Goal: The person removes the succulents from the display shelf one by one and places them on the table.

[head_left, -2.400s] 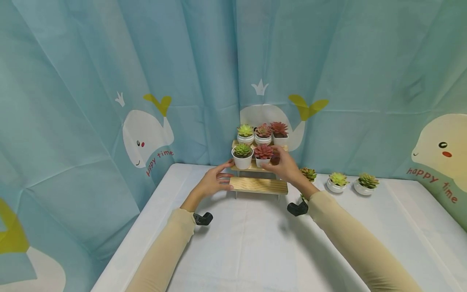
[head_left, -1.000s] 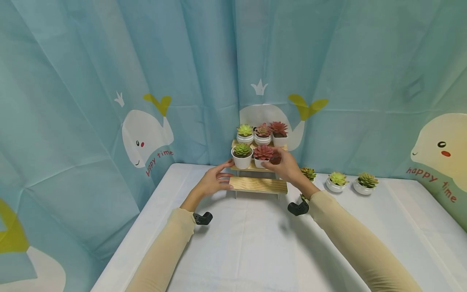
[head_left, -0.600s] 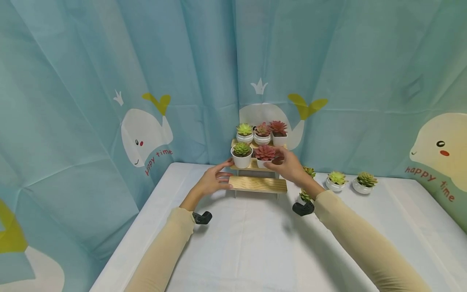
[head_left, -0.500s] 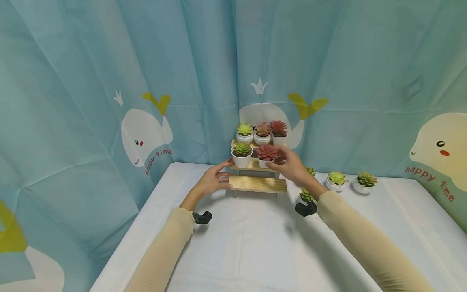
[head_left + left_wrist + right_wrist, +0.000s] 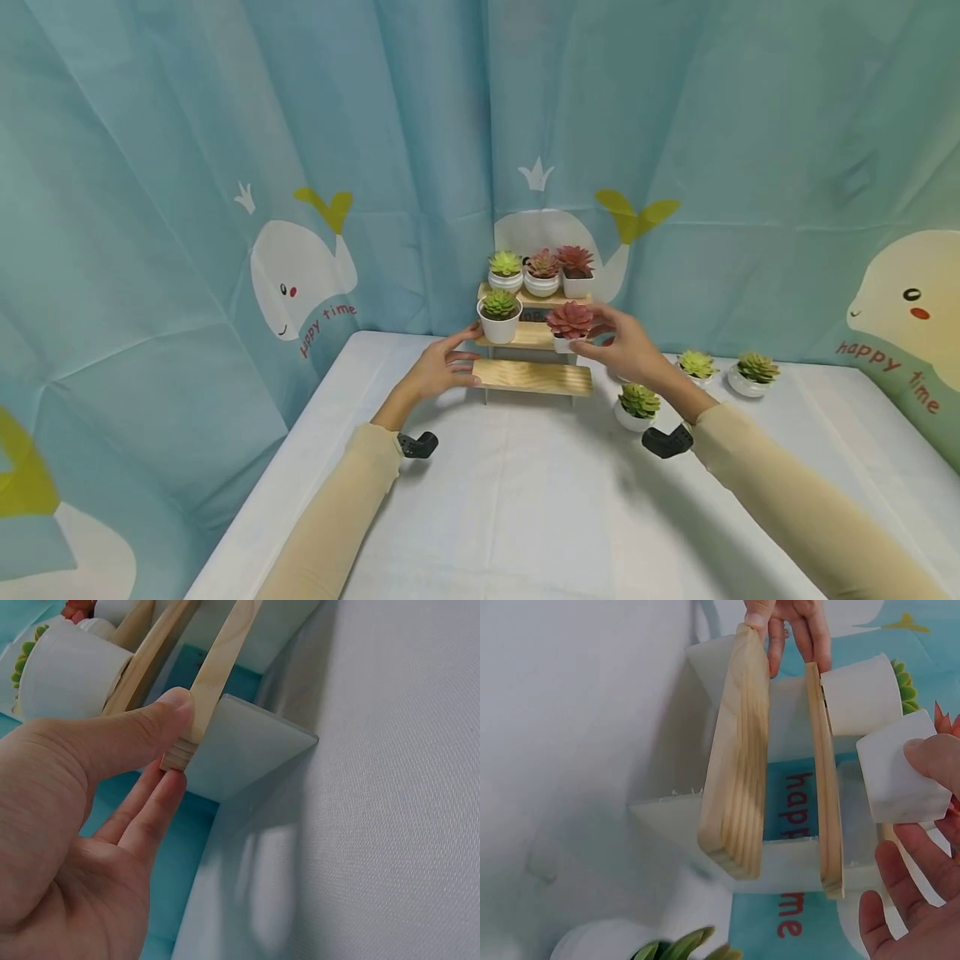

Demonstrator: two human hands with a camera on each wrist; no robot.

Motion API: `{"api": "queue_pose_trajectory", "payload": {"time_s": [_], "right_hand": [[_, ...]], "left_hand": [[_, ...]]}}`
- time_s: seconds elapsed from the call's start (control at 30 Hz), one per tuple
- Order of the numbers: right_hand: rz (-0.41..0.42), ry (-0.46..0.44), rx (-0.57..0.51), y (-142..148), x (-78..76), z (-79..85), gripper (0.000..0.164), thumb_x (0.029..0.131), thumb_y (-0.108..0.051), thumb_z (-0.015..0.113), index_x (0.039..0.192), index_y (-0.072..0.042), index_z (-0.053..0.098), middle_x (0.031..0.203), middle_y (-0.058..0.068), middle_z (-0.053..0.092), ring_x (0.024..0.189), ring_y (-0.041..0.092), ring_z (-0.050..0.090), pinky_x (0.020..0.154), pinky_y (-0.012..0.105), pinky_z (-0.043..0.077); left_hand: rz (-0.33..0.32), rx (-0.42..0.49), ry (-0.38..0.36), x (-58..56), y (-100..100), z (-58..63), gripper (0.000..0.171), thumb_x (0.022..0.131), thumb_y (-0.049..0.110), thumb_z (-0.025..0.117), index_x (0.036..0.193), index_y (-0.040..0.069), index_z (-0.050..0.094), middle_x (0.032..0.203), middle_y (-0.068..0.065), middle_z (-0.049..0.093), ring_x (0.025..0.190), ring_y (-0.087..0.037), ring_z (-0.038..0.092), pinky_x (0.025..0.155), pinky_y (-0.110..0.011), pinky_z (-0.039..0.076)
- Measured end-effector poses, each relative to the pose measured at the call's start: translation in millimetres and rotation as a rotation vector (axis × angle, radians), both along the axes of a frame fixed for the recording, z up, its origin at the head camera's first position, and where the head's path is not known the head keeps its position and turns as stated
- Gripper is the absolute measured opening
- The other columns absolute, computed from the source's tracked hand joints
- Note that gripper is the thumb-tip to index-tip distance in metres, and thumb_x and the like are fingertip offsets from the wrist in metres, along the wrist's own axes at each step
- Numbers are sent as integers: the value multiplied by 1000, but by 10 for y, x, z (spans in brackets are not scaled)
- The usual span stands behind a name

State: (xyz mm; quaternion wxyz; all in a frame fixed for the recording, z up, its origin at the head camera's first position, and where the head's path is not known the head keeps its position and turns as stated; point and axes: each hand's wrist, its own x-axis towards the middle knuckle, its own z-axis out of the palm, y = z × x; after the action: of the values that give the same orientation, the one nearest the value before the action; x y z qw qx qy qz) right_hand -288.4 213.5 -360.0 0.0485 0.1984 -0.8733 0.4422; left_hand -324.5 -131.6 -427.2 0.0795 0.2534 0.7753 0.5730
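Note:
My left hand pinches the left end of a three-tier wooden plant stand; in the left wrist view, thumb and fingertips meet around the end of the lowest board. My right hand holds a red potted succulent at the right end of the middle board. Its square white pot tilts in the right wrist view, apart from that board. A green succulent in a round white pot stands on the middle board's left. Three potted succulents, one green and two red, line the top board.
On the white table, a green potted succulent sits below my right wrist. Two more, a light green one and a darker one, stand further right. A blue whale-print curtain hangs right behind the stand.
My right hand has moved the red succulent rightward along the middle board, away from the green one. The left hand keeps its hold on the stand.

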Motion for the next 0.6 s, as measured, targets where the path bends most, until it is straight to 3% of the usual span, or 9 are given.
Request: {"api": "queue_pose_trajectory", "payload": {"time_s": [0.37,0.6], "right_hand": [[-20,3,22,252,166,15,63,95,-25,78,147,-3,50,135,18,60,119,36,61,95,55,55],[-66,10,64,438,253,5,65,95,-29,77,148,-4,49,134,17,61,118,36,62,87,42,58]], "left_hand": [[-4,11,-9,-6,14,17,84,83,-14,78,157,4,41,169,-4,26,134,-37,54,106,-38,54],[-3,14,-4,14,1,21,84,83,-14,78,156,2,41,169,-6,26,134,-39,54,106,-40,54]]}}
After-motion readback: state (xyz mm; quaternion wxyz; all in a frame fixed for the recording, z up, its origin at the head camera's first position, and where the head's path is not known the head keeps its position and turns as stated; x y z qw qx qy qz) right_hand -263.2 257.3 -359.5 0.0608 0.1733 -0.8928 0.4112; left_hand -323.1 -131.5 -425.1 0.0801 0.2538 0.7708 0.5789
